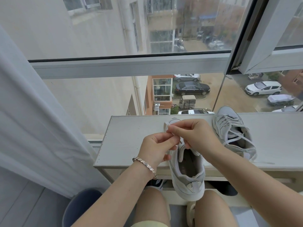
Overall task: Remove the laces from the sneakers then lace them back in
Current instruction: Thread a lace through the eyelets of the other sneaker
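Just below the middle of the frame, the near grey sneaker (188, 174) lies on the white surface (131, 136), its heel overhanging the front edge towards the person's knees. Above its tongue both hands work one white lace (166, 126): the left hand (155, 148) and the right hand (195, 135) each pinch it between thumb and fingertips, with a small loop standing up between them. No lace crosses the part of the tongue that shows, and the hands hide the lower eyelets, so I cannot tell whether this shoe is being unlaced or re-laced. At right, the second sneaker (229, 128) is laced but untied, apparently not yet dealt with. At least half the job seems to remain.
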`<state>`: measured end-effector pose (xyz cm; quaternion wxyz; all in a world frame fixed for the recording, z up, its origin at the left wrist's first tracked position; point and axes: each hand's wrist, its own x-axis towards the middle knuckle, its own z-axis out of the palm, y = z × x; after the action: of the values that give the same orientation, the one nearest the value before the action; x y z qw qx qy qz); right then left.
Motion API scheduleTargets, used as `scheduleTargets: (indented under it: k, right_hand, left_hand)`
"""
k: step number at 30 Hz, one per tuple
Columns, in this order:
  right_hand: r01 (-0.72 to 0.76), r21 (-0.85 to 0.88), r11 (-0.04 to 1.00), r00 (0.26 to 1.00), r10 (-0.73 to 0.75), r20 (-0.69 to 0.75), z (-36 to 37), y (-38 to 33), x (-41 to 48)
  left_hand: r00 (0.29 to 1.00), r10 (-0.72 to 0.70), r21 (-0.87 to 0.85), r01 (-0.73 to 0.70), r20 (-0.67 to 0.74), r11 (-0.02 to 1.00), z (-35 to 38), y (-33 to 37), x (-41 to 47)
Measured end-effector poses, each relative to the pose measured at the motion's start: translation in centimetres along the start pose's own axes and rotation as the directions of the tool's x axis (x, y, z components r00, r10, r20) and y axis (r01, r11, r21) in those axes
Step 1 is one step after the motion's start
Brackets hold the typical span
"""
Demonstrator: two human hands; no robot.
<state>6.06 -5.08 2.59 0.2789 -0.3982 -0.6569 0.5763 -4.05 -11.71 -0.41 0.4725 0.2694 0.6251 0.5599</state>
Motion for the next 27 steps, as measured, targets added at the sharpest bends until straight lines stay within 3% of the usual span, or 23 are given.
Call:
scheduleTargets:
  k: [3, 5, 7, 10, 13, 16, 27]
  right_hand:
    - [0.070, -0.122, 0.990, 0.997, -0.072, -0.012, -0.5, 0.6, 0.1]
    - [0.140, -0.322, 0.936, 0.990, -0.138, 0.028, -1.2, 1.0, -0.1]
    - [0.225, -0.542, 0.809, 0.973, -0.161, 0.164, -2.1, 2.0, -0.5]
    - [0.333, -0.740, 0.584, 0.941, -0.157, 0.300, -2.2, 3.9, -0.9]
    - [0.417, -0.805, 0.421, 0.883, -0.400, 0.247, -1.7, 6.0, -0.7]
    - [0.448, -0.771, 0.454, 0.818, -0.555, 0.148, -2.0, 7.7, -0.4]
    - [0.511, -0.724, 0.463, 0.733, -0.675, 0.086, -3.0, 9.8, -0.9]
  left_hand:
    - [0.999, -0.019, -0.032, 0.017, -0.051, 0.999, -0.4, -0.2, 0.3]
    - [0.990, -0.024, -0.075, 0.014, -0.140, 0.997, -1.0, -0.5, 0.8]
    - [0.980, -0.030, -0.128, 0.004, -0.197, 0.992, -1.6, -0.7, 1.3]
    - [0.976, -0.040, -0.140, 0.010, -0.212, 0.990, -1.8, -1.3, 1.8]
    - [0.986, -0.053, -0.099, 0.037, -0.160, 0.994, -1.4, -2.1, 2.3]
    - [0.994, -0.053, -0.016, 0.052, -0.100, 0.999, -1.2, -2.7, 2.8]
    - [1.000, -0.008, 0.001, 0.008, -0.027, 1.000, -0.8, -3.8, 4.1]
